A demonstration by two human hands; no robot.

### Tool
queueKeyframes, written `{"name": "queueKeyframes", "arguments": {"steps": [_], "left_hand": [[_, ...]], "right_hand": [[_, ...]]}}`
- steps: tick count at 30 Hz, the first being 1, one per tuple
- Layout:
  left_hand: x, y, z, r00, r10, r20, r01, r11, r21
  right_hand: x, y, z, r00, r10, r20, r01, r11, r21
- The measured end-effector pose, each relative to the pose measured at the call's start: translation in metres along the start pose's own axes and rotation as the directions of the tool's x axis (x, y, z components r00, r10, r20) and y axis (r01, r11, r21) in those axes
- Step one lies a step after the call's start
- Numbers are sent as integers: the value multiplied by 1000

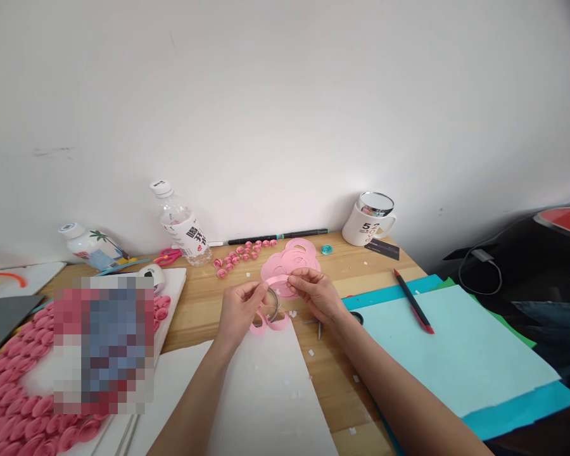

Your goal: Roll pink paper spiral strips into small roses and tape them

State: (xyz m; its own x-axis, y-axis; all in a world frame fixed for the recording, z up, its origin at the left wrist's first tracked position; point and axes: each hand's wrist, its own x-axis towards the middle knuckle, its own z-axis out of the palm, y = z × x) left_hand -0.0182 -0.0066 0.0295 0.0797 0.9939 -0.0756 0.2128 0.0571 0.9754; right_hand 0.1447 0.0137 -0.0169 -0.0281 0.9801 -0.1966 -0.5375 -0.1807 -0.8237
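Note:
Between my two hands a narrow pink paper strip [277, 279] is stretched above the table. My left hand [240, 311] pinches one end with thumb and fingers, and my right hand [315, 295] pinches the other. Curled pink paper [279, 322] hangs or lies just below; I cannot tell whether it is part of the same strip. A grey ring [274, 308], perhaps a tape roll, shows beside my left fingertips. Right behind my hands lie flat pink paper spirals [294, 258], partly covered. Small rolled pink paper roses [240, 252] sit in rows further back, to the left.
A clear bottle [185, 228], a white bottle [88, 246] and a white mug [367, 221] stand along the wall. Pale blue paper [456, 348] with a pen [413, 303] lies right. Left are many pink roses [9, 392] on white board. White paper [270, 392] lies in front.

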Motion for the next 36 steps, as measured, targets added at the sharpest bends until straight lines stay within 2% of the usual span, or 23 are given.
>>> {"name": "queueKeyframes", "arguments": {"steps": [9,15,24,36], "left_hand": [[-1,4,0,1000,1,-17,-1,1000,21],[-2,4,0,999,-6,-32,6,1000,5],[-2,4,0,1000,-4,-29,4,1000,3],[-1,4,1,999,-14,-37,14,1000,4]], "right_hand": [[0,1,1,999,-52,1,52,999,-10],[2,2,-2,997,-20,75,20,1000,2],[2,1,-3,1000,13,21,-14,999,47],[1,3,-2,1000,16,18,-17,1000,26]]}}
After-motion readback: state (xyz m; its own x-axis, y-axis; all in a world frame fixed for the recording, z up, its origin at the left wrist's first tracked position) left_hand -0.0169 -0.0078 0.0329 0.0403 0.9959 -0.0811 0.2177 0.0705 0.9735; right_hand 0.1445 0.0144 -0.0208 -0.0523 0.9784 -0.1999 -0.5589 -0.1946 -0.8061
